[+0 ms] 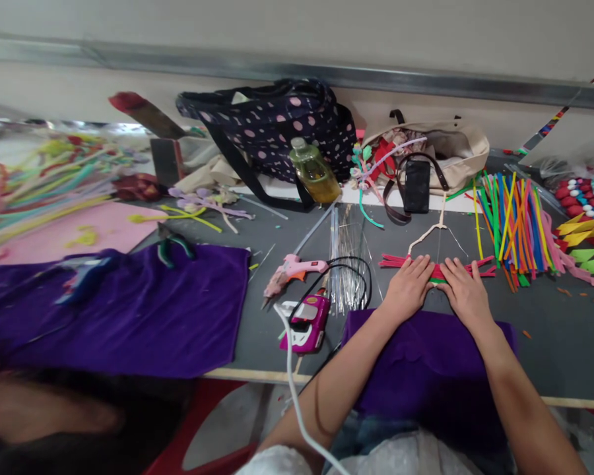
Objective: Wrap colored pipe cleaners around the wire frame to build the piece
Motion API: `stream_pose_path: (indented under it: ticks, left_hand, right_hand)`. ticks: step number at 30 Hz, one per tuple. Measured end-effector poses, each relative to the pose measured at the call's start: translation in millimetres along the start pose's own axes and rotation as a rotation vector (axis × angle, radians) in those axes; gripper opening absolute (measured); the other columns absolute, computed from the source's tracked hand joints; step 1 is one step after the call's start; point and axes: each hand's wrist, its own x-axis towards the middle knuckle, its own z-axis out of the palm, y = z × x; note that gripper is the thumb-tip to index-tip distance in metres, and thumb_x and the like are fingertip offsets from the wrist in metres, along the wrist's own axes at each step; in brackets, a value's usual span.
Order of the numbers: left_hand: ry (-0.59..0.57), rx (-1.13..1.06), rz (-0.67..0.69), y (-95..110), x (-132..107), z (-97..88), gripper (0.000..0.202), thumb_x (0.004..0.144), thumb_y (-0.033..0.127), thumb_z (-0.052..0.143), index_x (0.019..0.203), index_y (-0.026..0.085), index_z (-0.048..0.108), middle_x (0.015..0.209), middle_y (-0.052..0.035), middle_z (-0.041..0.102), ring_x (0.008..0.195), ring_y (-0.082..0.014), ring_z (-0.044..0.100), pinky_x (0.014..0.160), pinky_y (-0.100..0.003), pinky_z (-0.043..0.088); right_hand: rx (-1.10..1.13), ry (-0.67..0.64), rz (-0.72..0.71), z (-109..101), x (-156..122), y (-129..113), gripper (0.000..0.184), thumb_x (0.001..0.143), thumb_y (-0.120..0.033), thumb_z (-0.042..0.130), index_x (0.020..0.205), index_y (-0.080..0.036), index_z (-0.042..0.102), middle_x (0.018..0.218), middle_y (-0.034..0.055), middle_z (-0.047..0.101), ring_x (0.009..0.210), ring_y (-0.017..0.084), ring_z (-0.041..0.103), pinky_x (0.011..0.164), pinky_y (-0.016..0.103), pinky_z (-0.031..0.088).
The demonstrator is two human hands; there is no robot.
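On the grey table lies a row of crimson pipe cleaners (392,262), whose ends stick out to either side of my hands. My left hand (410,284) rests flat on their left part, fingers stretched out. Beside it my right hand (462,290) lies flat on the right part in the same way. Between the two hands a bit of green (438,280) shows at the near edge. Just beyond is a cream pipe cleaner (428,231) bent into a fork, with thin wire near it. What lies beneath my palms is hidden.
Purple cloth (426,349) hangs over the table edge before me. To the left are a pink glue gun (297,267), a magenta device (309,323), a cable and wires (346,277). Colourful pipe cleaners (519,224) lie right; a phone (416,188), bottle (314,171) and bags stand behind.
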Motion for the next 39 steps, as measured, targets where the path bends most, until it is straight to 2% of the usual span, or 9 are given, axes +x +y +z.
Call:
stream_pose_path:
  ticks: [4, 9, 16, 20, 23, 27, 32, 36, 39]
  left_hand:
    - [-0.011, 0.020, -0.049, -3.8, -3.6, -3.9, 0.053, 0.097, 0.044, 0.034, 0.142, 0.016, 0.040, 0.150, -0.0117, 0.037, 0.142, -0.0227, 0.028, 0.116, -0.046, 0.023]
    - [0.015, 0.034, -0.177, -9.8, -9.3, -3.8, 0.073, 0.092, 0.058, 0.035, 0.145, 0.008, 0.031, 0.154, -0.0192, 0.026, 0.144, -0.0281, 0.020, 0.116, -0.045, 0.023]
    - [-0.022, 0.059, -0.276, -11.3, -10.5, -3.4, 0.086, 0.088, 0.067, 0.033, 0.146, 0.004, 0.028, 0.153, -0.0221, 0.025, 0.145, -0.0294, 0.019, 0.117, -0.046, 0.019]
    - [-0.021, 0.066, -0.326, -11.1, -10.5, -4.3, 0.089, 0.086, 0.069, 0.035, 0.145, 0.002, 0.030, 0.153, -0.0230, 0.026, 0.144, -0.0307, 0.020, 0.117, -0.048, 0.019]
    - [-0.006, 0.056, -0.318, -11.7, -10.7, -4.7, 0.085, 0.087, 0.067, 0.037, 0.144, 0.004, 0.032, 0.152, -0.0224, 0.028, 0.144, -0.0308, 0.021, 0.117, -0.049, 0.019]
    - [0.036, 0.013, -0.304, -15.4, -11.3, -7.6, 0.080, 0.086, 0.064, 0.044, 0.142, 0.008, 0.037, 0.150, -0.0205, 0.035, 0.142, -0.0310, 0.027, 0.116, -0.051, 0.019]
    - [0.132, -0.077, -0.255, -22.9, -11.5, -12.2, 0.060, 0.084, 0.054, 0.057, 0.131, 0.017, 0.050, 0.140, -0.0142, 0.051, 0.136, -0.0275, 0.039, 0.116, -0.052, 0.018]
    - [0.154, -0.140, -0.212, -24.5, -11.2, -12.0, 0.048, 0.083, 0.047, 0.063, 0.122, 0.020, 0.058, 0.130, -0.0114, 0.059, 0.125, -0.0253, 0.051, 0.114, -0.050, 0.024]
    - [0.157, -0.159, -0.200, -22.7, -10.6, -12.2, 0.045, 0.082, 0.046, 0.064, 0.119, 0.020, 0.060, 0.126, -0.0109, 0.060, 0.117, -0.0248, 0.056, 0.112, -0.051, 0.028]
  right_hand:
    - [-0.032, -0.013, 0.022, -0.3, -3.7, 1.8, 0.050, 0.099, -0.041, 0.030, 0.142, -0.018, 0.043, 0.146, 0.0103, 0.044, 0.140, 0.029, 0.031, 0.114, 0.057, 0.014]
    - [-0.064, -0.053, 0.080, 0.0, -9.3, 3.7, 0.063, 0.097, -0.051, 0.026, 0.148, -0.016, 0.029, 0.154, 0.0101, 0.030, 0.144, 0.030, 0.018, 0.113, 0.057, 0.016]
    - [-0.095, -0.052, 0.163, 1.4, -18.5, 4.1, 0.071, 0.096, -0.054, 0.019, 0.152, -0.010, 0.010, 0.157, 0.0143, 0.017, 0.145, 0.027, 0.015, 0.115, 0.053, 0.012]
    - [-0.107, -0.050, 0.225, 3.8, -24.0, 7.9, 0.072, 0.096, -0.054, 0.021, 0.152, -0.011, 0.005, 0.156, 0.0162, 0.020, 0.145, 0.027, 0.017, 0.115, 0.056, 0.010]
    - [-0.107, -0.027, 0.249, 4.9, -24.8, 11.1, 0.072, 0.096, -0.053, 0.022, 0.152, -0.009, 0.010, 0.155, 0.0178, 0.023, 0.145, 0.028, 0.018, 0.115, 0.056, 0.009]
    - [-0.043, 0.071, 0.284, -0.4, -23.6, 19.2, 0.073, 0.095, -0.054, 0.028, 0.150, -0.006, 0.018, 0.151, 0.0220, 0.030, 0.144, 0.032, 0.019, 0.112, 0.059, 0.015]
    - [0.104, 0.206, 0.196, -9.8, -22.7, 34.0, 0.057, 0.096, -0.049, 0.036, 0.143, -0.017, 0.037, 0.145, 0.0151, 0.044, 0.140, 0.029, 0.029, 0.112, 0.058, 0.019]
    - [0.118, 0.207, 0.146, -7.3, -22.5, 40.7, 0.047, 0.095, -0.048, 0.039, 0.129, -0.019, 0.054, 0.130, 0.0130, 0.059, 0.130, 0.028, 0.045, 0.111, 0.060, 0.016]
    - [0.088, 0.223, 0.126, -4.6, -23.9, 41.9, 0.043, 0.095, -0.047, 0.042, 0.119, -0.019, 0.062, 0.123, 0.0116, 0.064, 0.126, 0.028, 0.049, 0.112, 0.060, 0.015]
